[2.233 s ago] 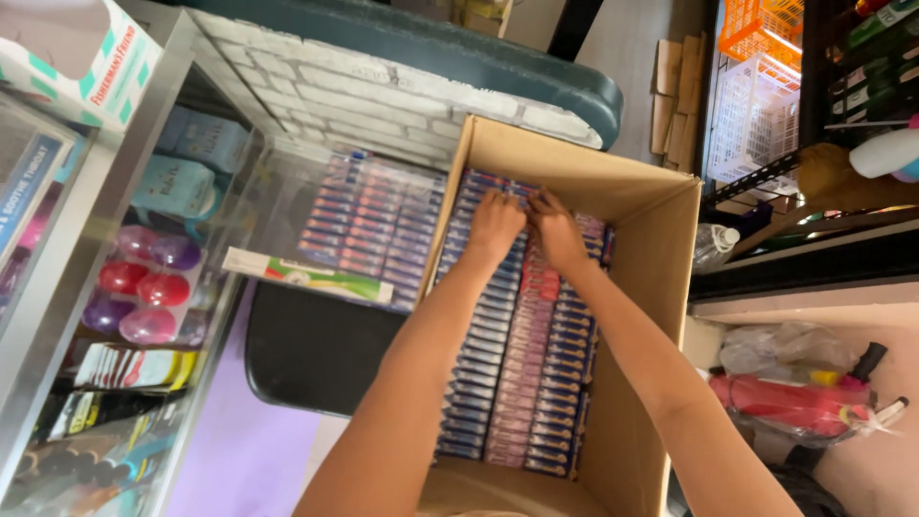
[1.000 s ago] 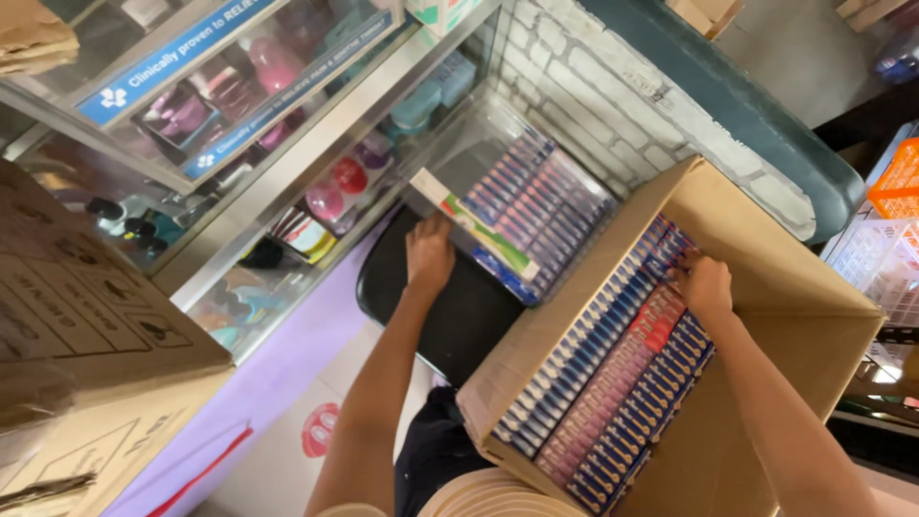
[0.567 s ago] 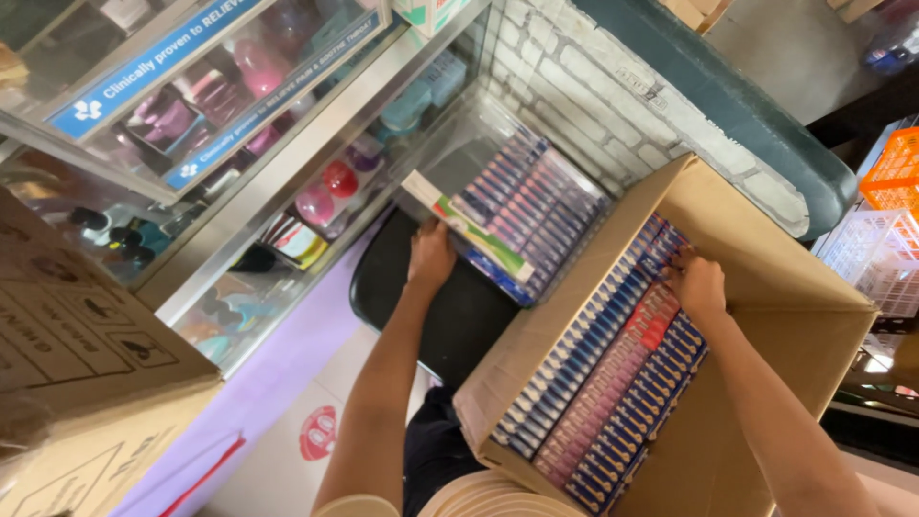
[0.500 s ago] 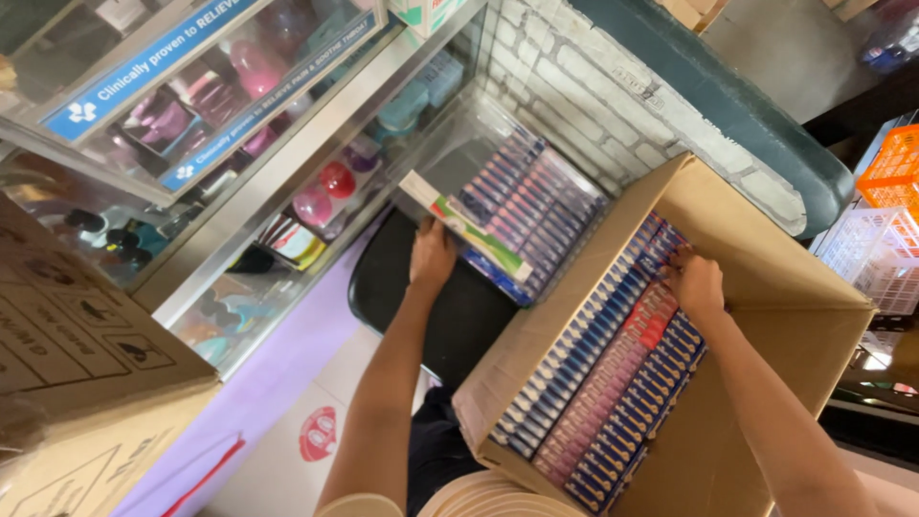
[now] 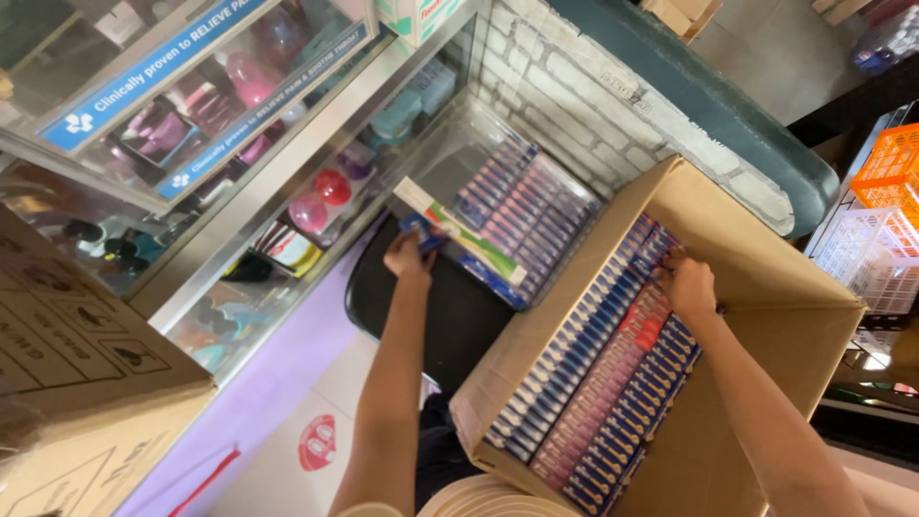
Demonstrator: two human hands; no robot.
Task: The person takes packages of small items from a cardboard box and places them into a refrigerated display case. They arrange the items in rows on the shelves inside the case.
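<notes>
A large open cardboard box [image 5: 766,254] holds tight rows of slim blue and red packs [image 5: 593,383]. My right hand [image 5: 687,284] lies on the far end of the rows with its fingers curled down among the packs; I cannot tell if it grips one. My left hand [image 5: 410,257] is out at the low glass shelf, closed on a small blue pack [image 5: 422,231]. It is right beside a long white and green carton [image 5: 459,235] lying at the shelf's front edge. More blue and red packs [image 5: 517,196] are stacked behind that carton.
A glass display cabinet [image 5: 258,182] with round pink and red items [image 5: 321,201] fills the left. A black seat [image 5: 450,316] sits between cabinet and box. Another cardboard box [image 5: 86,383] is at the near left. Orange [image 5: 885,172] and white [image 5: 876,263] baskets stand at the right.
My left hand left the box, reached to the glass shelf, and now has drawn back slightly with a blue pack in it. My right hand stayed on the packs.
</notes>
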